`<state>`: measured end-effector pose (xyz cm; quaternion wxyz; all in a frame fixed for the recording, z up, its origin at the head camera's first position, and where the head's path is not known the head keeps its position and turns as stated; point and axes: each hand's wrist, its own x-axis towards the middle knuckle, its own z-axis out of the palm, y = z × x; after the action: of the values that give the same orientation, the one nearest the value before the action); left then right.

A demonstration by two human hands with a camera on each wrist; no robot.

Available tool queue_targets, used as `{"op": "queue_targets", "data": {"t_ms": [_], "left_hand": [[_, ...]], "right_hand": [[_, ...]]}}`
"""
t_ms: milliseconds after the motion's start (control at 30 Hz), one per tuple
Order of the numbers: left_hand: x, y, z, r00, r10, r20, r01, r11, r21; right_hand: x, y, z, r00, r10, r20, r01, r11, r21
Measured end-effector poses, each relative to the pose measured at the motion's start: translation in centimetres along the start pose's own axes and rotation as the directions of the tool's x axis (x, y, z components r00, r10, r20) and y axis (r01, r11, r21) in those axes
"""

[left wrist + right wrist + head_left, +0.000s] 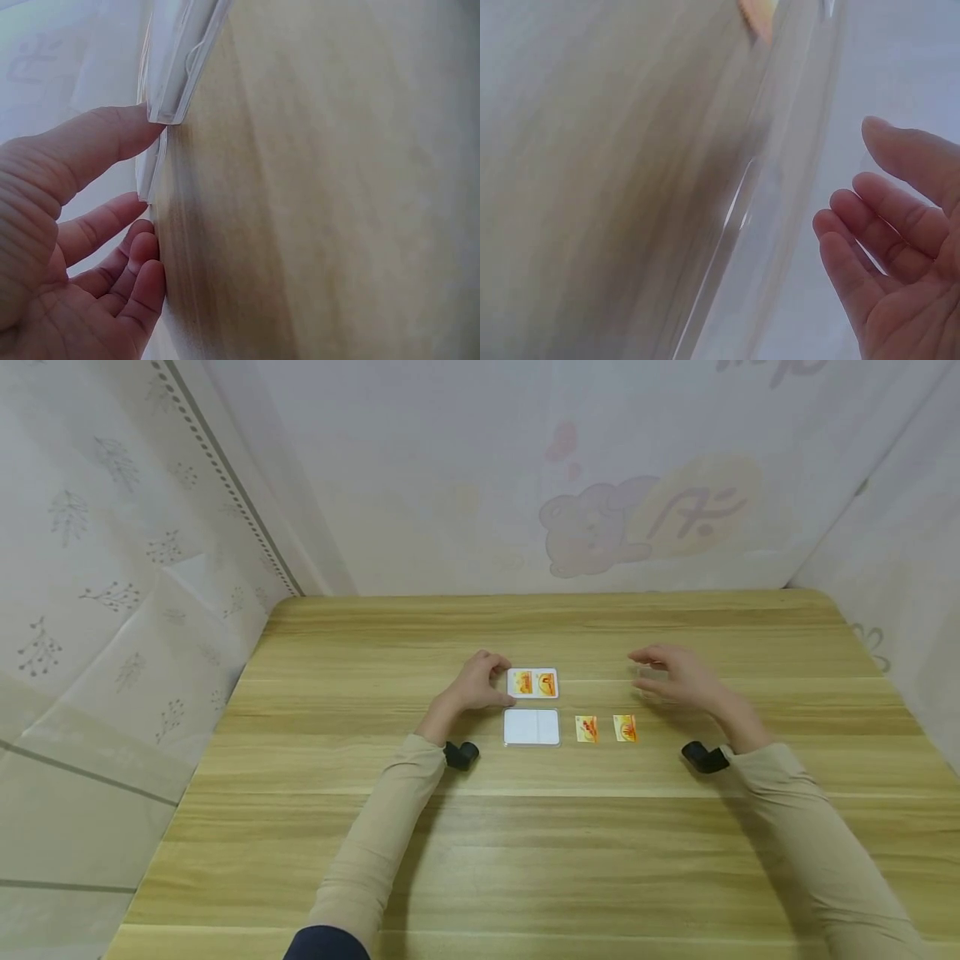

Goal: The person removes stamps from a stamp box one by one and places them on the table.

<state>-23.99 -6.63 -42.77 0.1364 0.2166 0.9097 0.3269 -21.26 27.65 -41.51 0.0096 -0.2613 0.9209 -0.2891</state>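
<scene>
My left hand [474, 683] pinches the left end of a flat white case [532, 692], thumb at its near corner and index finger at its far corner. Two small red and yellow stamps [547, 683] lie side by side in that case. Just nearer is a second clear-edged case [532, 727] with a plain white face; in the left wrist view its corner comes close over my thumb [112, 135]. My right hand [678, 677] hovers at the right with loosely bent fingers, holding nothing. Under it lies a clear plastic piece [727, 217], apart from the fingers.
Two loose stamps, one left [587, 728] and one right [625, 728], lie on the wooden table [525, 860] right of the plain case. Black wrist mounts [461, 756] stick out at both sleeves. Printed curtains [420, 485] stand behind the table and at its sides.
</scene>
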Motion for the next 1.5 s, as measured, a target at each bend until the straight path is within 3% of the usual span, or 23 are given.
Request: {"op": "queue_targets", "data": {"t_ms": [167,1033,1500], "left_hand": [[0.0,-0.1,0.1,1.000,-0.002,-0.002,0.002,1.000,0.004],[0.1,-0.1,0.1,1.000,-0.014,-0.004,0.014,1.000,0.010],[0.0,0.0,0.0,1.000,-0.013,-0.007,0.013,1.000,0.010]], "right_hand": [[0.9,-0.5,0.5,1.000,0.011,0.014,-0.012,0.998,0.063],[4.6,-4.0,3.0,0.998,-0.015,0.054,0.004,0.982,0.188],[6.3,-6.4,4.7,0.995,-0.008,0.100,-0.014,0.976,0.215]]}}
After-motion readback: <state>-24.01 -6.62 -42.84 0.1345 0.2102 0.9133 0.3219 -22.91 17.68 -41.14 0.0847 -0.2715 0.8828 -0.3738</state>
